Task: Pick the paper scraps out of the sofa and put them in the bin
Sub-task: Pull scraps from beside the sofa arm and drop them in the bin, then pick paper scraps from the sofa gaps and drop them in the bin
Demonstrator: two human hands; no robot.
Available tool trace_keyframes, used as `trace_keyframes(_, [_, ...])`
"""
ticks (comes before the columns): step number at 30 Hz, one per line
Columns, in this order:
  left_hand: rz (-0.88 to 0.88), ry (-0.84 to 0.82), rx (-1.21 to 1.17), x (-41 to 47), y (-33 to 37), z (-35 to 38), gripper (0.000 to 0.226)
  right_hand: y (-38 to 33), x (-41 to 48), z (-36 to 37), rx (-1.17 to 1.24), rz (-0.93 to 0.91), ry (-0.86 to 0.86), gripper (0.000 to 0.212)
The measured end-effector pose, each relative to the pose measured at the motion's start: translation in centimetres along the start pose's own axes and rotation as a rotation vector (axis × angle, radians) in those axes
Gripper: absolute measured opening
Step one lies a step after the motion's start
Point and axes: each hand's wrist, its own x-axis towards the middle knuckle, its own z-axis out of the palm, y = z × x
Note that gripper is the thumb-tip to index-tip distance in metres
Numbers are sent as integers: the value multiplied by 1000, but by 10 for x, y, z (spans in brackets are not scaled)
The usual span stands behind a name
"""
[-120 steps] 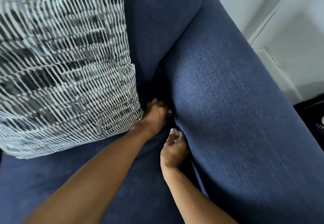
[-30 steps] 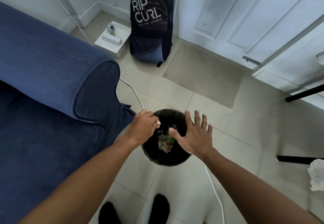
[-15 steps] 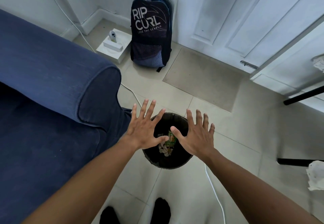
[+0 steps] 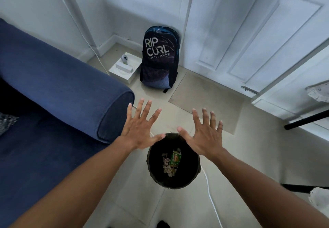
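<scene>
A round black bin (image 4: 193, 172) stands on the tiled floor beside the blue sofa (image 4: 53, 88). Pale paper scraps (image 4: 167, 166) and a green wrapper lie at its bottom. My left hand (image 4: 140, 129) hovers over the bin's far left rim, palm down, fingers spread, holding nothing. My right hand (image 4: 204, 135) hovers over the far right rim, also spread and empty. The thumbs nearly meet above the rim. No scraps show on the visible part of the sofa.
A dark backpack (image 4: 160, 58) leans against the wall by a white door (image 4: 249, 31). A white box (image 4: 123, 69) sits next to it. A white cable (image 4: 211, 197) runs across the floor past the bin. Black furniture legs (image 4: 306, 120) stand at right.
My hands left the sofa gap and came over the bin. My left hand, closed a second ago, has spread open. Both hands have since risen and moved apart.
</scene>
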Motion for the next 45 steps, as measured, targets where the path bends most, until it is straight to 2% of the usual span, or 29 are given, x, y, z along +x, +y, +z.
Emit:
trace_keyframes(11, [-165, 153, 103, -26, -109, -129, 92, -95, 33, -121, -49, -163, 158, 98])
trace_keyframes(27, [-596, 286, 215, -227, -320, -272, 90, -383, 2, -235, -10, -579, 256, 101])
trace_keyframes(33, [-769, 305, 184, -330, -381, -290, 91, -503, -40, -250, -15, -746, 284, 100])
trace_keyframes(40, [-962, 245, 207, -453, -439, -286, 92, -634, -98, -243, -47, -954, 264, 98])
trace_keyframes(45, [-1056, 228, 215, -515, -469, -280, 91, -695, -131, -223, -25, -1058, 236, 100])
